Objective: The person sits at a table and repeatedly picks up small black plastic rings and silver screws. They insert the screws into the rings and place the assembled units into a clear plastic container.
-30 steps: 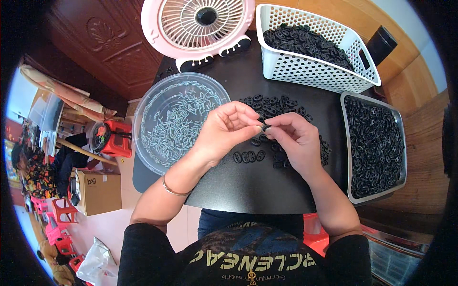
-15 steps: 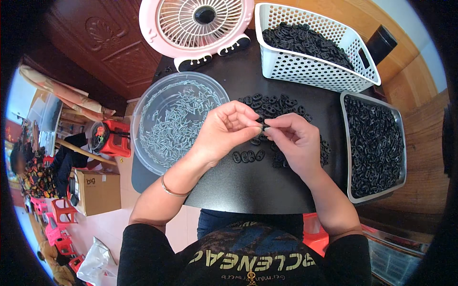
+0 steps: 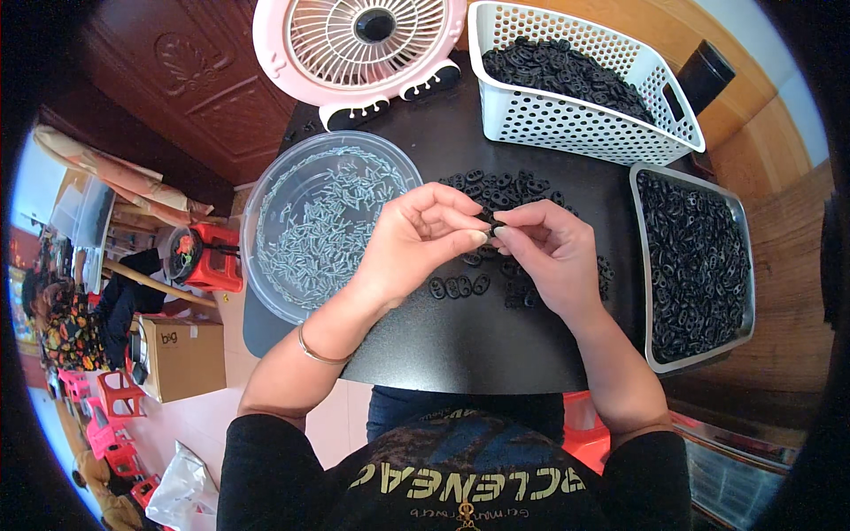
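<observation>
Above the middle of the dark table (image 3: 425, 354), my left hand (image 3: 425, 234) and my right hand (image 3: 549, 252) meet fingertip to fingertip. Both pinch one small black plastic piece (image 3: 487, 221), mostly covered by the fingers. Beneath and beyond the hands lies a loose pile of black oval pieces with holes (image 3: 509, 188). A short row of the same ovals (image 3: 459, 287) lies just nearer than my fingers. Left of my left hand stands a clear round tub (image 3: 251, 239) holding many small silvery pins (image 3: 319, 239).
A pink fan (image 3: 274, 53) stands at the far left of the table. Behind the pile is a white perforated basket (image 3: 567, 142) of black pieces; a metal tray (image 3: 649, 292) of black ovals sits at right. A cardboard box (image 3: 186, 354) and red stools (image 3: 217, 261) stand on the floor at left.
My fingers have shifted slightly around the small black piece, with the right fingertips closer to the left ones. The whole view has moved a little.
</observation>
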`<move>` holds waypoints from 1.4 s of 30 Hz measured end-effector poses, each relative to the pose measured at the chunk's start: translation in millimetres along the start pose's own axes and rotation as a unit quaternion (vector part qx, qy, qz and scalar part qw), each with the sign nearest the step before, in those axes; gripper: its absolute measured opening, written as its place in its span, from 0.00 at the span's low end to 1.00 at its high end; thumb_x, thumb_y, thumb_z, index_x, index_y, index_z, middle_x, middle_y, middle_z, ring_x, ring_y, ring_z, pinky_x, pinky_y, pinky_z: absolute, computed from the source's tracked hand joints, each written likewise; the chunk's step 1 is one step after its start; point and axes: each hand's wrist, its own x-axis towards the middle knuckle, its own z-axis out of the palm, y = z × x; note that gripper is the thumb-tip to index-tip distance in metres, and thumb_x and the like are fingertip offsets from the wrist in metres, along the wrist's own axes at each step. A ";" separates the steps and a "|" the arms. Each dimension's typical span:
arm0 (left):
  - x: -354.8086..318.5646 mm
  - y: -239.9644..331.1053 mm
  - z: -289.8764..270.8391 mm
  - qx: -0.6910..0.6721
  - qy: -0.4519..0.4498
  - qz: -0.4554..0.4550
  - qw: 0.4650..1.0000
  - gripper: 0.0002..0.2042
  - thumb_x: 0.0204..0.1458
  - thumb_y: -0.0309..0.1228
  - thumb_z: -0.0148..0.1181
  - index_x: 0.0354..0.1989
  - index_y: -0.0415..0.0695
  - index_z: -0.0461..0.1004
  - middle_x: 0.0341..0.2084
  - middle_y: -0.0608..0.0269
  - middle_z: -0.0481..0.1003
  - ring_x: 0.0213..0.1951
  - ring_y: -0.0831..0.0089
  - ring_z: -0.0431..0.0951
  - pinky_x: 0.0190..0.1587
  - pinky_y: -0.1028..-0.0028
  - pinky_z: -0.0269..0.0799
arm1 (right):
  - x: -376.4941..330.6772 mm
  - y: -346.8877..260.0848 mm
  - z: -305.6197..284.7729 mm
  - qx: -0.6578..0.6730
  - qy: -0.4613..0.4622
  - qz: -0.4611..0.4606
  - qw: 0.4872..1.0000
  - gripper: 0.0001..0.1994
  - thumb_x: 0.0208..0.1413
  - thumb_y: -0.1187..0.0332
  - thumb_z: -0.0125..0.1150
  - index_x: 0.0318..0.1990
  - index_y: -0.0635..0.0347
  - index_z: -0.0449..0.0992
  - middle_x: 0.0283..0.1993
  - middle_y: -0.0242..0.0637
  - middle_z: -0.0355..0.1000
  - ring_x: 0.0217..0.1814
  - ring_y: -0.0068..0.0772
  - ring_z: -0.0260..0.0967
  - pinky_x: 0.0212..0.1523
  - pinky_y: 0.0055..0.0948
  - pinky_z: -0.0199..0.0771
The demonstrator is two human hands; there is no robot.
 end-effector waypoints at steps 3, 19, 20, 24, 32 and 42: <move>0.9 -2.8 -1.5 -0.055 -0.005 -0.021 0.998 0.09 0.46 0.19 0.58 0.36 0.38 0.68 0.28 0.63 0.75 0.33 0.80 0.74 0.38 0.83 0.70 | -0.6 0.0 2.1 0.012 0.003 -0.009 1.000 0.06 0.49 0.80 0.55 0.36 0.67 0.72 0.34 0.36 0.72 0.35 0.21 0.71 0.38 0.17 0.72; 0.2 -7.4 -0.3 0.005 -0.006 -0.070 0.998 0.07 0.53 0.31 0.53 0.31 0.39 0.71 0.22 0.67 0.72 0.25 0.83 0.69 0.29 0.84 0.66 | -0.5 6.0 4.0 -0.031 0.016 -0.055 0.998 0.07 0.47 0.82 0.56 0.36 0.67 0.73 0.34 0.36 0.70 0.34 0.21 0.71 0.36 0.18 0.72; 0.2 -7.6 0.4 0.010 -0.002 -0.065 0.998 0.07 0.53 0.31 0.53 0.30 0.39 0.70 0.22 0.67 0.72 0.25 0.83 0.69 0.29 0.84 0.66 | -0.8 5.7 4.6 -0.036 0.018 -0.054 0.998 0.07 0.47 0.82 0.56 0.36 0.67 0.73 0.33 0.36 0.70 0.34 0.21 0.71 0.36 0.18 0.72; -0.6 -8.0 3.6 0.041 0.017 -0.031 0.999 0.05 0.52 0.27 0.54 0.31 0.39 0.70 0.22 0.68 0.72 0.25 0.84 0.70 0.29 0.84 0.66 | -1.1 4.7 3.9 -0.060 0.018 -0.049 0.997 0.07 0.47 0.81 0.56 0.35 0.67 0.73 0.33 0.36 0.71 0.34 0.21 0.71 0.36 0.18 0.72; -3.2 -7.1 8.1 0.075 0.033 0.041 0.996 0.04 0.50 0.24 0.55 0.32 0.37 0.70 0.24 0.66 0.72 0.27 0.83 0.71 0.32 0.84 0.67 | -0.1 -2.3 3.5 0.035 -0.005 0.033 0.999 0.06 0.50 0.79 0.55 0.36 0.68 0.71 0.34 0.38 0.72 0.35 0.22 0.71 0.37 0.18 0.72; 0.4 -1.6 0.3 0.112 -0.010 -0.021 0.993 0.10 0.54 0.34 0.51 0.30 0.39 0.69 0.21 0.67 0.71 0.25 0.84 0.69 0.29 0.84 0.66 | 2.3 0.5 1.0 0.010 0.006 0.019 1.000 0.06 0.49 0.79 0.55 0.37 0.67 0.70 0.33 0.36 0.71 0.35 0.22 0.70 0.37 0.19 0.72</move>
